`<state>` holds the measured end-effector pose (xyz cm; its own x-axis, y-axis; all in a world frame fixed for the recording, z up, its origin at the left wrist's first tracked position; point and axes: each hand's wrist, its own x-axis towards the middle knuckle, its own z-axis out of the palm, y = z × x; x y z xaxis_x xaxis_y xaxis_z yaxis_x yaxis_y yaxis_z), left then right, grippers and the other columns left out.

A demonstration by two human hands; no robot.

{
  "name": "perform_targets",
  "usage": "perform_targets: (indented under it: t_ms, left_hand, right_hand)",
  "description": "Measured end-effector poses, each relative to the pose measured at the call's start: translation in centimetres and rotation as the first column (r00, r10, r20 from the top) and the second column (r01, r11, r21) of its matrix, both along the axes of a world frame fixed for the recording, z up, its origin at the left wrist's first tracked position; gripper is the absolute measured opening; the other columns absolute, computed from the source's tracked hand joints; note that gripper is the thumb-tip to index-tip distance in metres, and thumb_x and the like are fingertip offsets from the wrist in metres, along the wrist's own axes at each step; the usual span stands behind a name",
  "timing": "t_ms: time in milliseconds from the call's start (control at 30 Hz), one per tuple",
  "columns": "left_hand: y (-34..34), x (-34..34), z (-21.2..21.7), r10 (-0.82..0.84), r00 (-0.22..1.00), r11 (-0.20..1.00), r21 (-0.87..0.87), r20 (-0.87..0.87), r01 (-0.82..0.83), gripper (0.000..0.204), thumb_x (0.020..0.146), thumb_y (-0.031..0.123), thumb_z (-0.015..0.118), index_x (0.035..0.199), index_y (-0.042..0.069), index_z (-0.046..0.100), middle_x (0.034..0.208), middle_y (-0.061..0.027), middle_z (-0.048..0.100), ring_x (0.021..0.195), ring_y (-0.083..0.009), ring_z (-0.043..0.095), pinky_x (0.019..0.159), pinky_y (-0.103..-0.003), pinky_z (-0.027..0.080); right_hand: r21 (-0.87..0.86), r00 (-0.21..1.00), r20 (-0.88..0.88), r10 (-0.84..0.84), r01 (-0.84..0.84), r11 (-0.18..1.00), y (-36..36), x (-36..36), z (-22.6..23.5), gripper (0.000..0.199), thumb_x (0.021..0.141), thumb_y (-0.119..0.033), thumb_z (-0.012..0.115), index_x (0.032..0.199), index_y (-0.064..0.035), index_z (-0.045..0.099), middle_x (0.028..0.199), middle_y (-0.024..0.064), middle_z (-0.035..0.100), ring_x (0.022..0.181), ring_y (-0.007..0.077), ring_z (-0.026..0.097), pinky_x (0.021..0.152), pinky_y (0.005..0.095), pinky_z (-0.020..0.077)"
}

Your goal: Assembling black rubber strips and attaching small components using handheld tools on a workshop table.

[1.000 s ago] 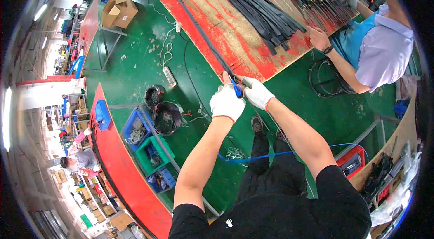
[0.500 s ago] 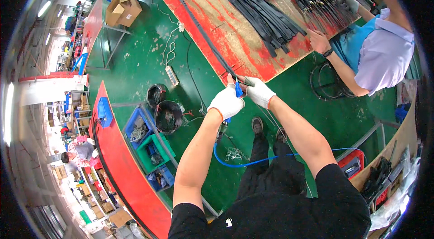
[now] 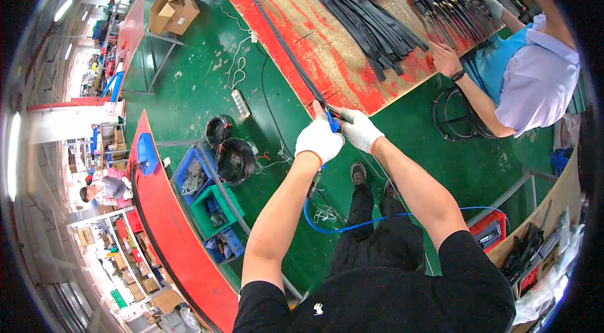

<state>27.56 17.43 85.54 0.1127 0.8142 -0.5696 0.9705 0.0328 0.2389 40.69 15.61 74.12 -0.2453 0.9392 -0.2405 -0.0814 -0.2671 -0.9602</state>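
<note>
Best to keep the black sleeve (image 3: 298, 70), running from the hands toward eleven o'clock along the tabletop (image 3: 371, 97), straight and steady, the left hand (image 3: 319, 141) with its grip closed round the blue tool (image 3: 333, 121), the right hand (image 3: 360, 131), at three o'clock, curled, its hold unclear.

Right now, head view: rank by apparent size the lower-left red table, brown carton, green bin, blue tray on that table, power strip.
Largest to smallest:
1. Red table
2. Brown carton and green bin: too alike to rank
3. Blue tray
4. Power strip
</note>
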Motion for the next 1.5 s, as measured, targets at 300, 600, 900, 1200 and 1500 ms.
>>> perform_targets:
  t_ms: [300,600,900,1200,1500]
  left_hand:
    - [-2.0,0.7,-1.8,0.091,0.994,0.971,0.225,-0.059,-0.075,0.101,0.088,0.034,0.07,0.169,0.002,0.018,0.123,-0.0288,0.069,0.106,-0.0463,0.072,0.093,-0.05,0.057]
    - [-4.5,-2.2,-1.7,0.128,0.991,0.91,0.403,-0.049,-0.098,0.083,0.095,0.037,0.063,0.166,0.006,0.033,0.113,-0.0262,0.07,0.098,-0.0432,0.074,0.088,-0.05,0.059]
    - [-4.5,-0.6,-2.2,0.033,0.999,0.915,0.402,0.012,-0.035,0.088,0.089,0.043,0.072,0.164,0.011,0.04,0.116,-0.0234,0.072,0.103,-0.0423,0.073,0.091,-0.049,0.058]
    - [-4.2,0.7,0.1,0.032,0.998,0.926,0.377,-0.046,-0.012,0.1,0.084,0.042,0.079,0.168,0.013,0.031,0.122,-0.0262,0.07,0.108,-0.0394,0.073,0.093,-0.049,0.058]
    - [-6.3,1.3,-1.2,0.087,0.996,0.919,0.386,0.004,-0.082,0.088,0.09,0.043,0.071,0.165,0.01,0.037,0.121,-0.0293,0.071,0.105,-0.0425,0.074,0.09,-0.051,0.058]
  right_hand:
    - [0.038,0.994,0.085,-0.062,0.059,0.998,-0.3,-0.4,-0.7,0.045,0.104,-0.018,0.059,0.145,0.0012,0.061,0.13,0.0215,0.073,0.122,0.0286,0.069,0.107,0.037,0.0495]
    - [0.178,0.892,0.448,-0.054,-0.03,0.984,-0.2,-2.7,1.2,0.037,0.098,-0.034,0.061,0.096,0.0014,0.072,0.103,0.0309,0.071,0.103,0.0494,0.068,0.089,0.053,0.0527]
    - [-0.022,0.963,0.269,-0.022,0.029,0.999,-0.4,0.2,2.6,0.034,0.098,-0.012,0.061,0.122,0.0098,0.071,0.115,0.0226,0.078,0.106,0.0257,0.074,0.092,0.0381,0.0564]
    - [0.205,0.882,0.454,-0.126,0.034,0.978,-1.7,1.9,2.5,0.027,0.095,-0.017,0.064,0.11,0.0032,0.076,0.1,0.0284,0.076,0.098,0.0409,0.075,0.085,0.0448,0.0562]
    - [0.235,0.847,0.506,-0.162,0.045,0.971,-4.5,2.0,2.0,0.029,0.1,-0.018,0.064,0.113,0.0053,0.076,0.098,0.0237,0.078,0.089,0.03,0.076,0.081,0.0402,0.0562]
